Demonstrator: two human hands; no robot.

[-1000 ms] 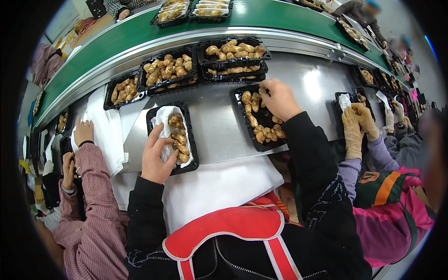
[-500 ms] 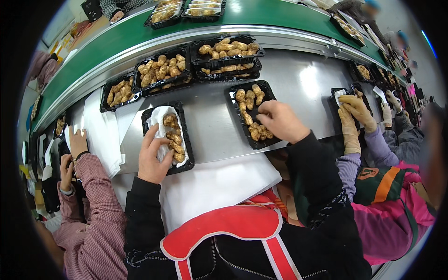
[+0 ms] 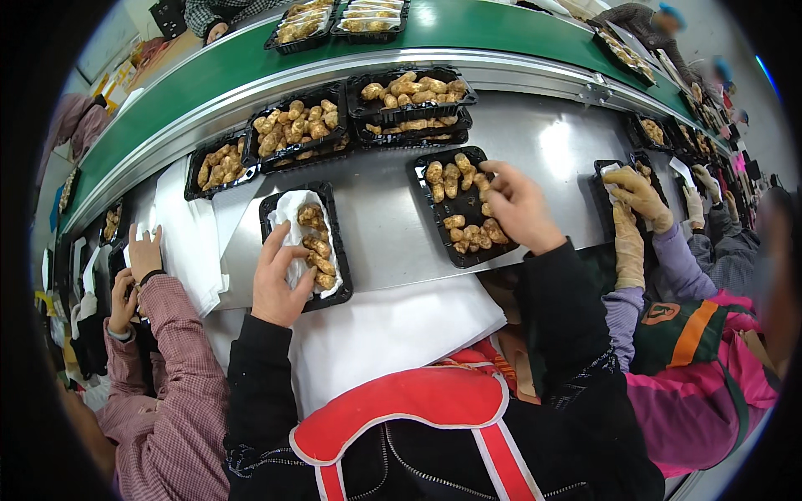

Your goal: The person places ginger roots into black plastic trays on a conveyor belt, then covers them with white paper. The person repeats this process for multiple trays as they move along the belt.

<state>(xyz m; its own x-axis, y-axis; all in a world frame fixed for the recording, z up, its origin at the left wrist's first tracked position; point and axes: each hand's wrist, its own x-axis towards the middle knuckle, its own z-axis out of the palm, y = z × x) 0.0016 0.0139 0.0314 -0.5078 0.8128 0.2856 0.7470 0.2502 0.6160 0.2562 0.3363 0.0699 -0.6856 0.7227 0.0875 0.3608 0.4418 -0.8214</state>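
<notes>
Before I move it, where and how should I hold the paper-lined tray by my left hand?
Probably grip the black tray by both long rims, your right hand coming from the right, where the rim is exposed; your left hand is over the left side. It sits flat, holding uncovered tubers: keep it level.

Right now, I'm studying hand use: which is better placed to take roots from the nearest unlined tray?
Likely the right hand: it is beside roots in that unlined tray; the left hand is at the lined tray.

A white-edged red apron (image 3: 401, 413) covers black clothing (image 3: 418, 455).
</notes>
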